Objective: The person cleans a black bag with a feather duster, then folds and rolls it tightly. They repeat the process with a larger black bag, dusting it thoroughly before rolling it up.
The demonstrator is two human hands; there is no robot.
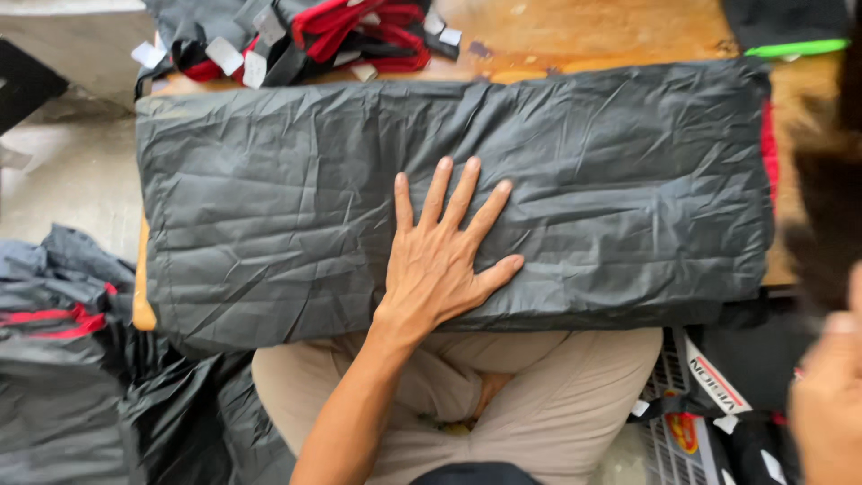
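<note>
A garment workshop: I sit at a worn wooden table (611, 36), tagged black-and-red pieces (296, 36) piled behind, more heaped fabric (63, 359) on the floor.

Messy pile of black and red straps with white tags (296, 36) sits at the counter (584, 36) far edge, crumpled black covers (63, 359) heaped on the floor (63, 171) off its left end.

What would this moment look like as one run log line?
left hand: flat, fingers spread on folded dark grey fabric | right hand: blurred, raised at frame edge | wooden table beneath
</note>
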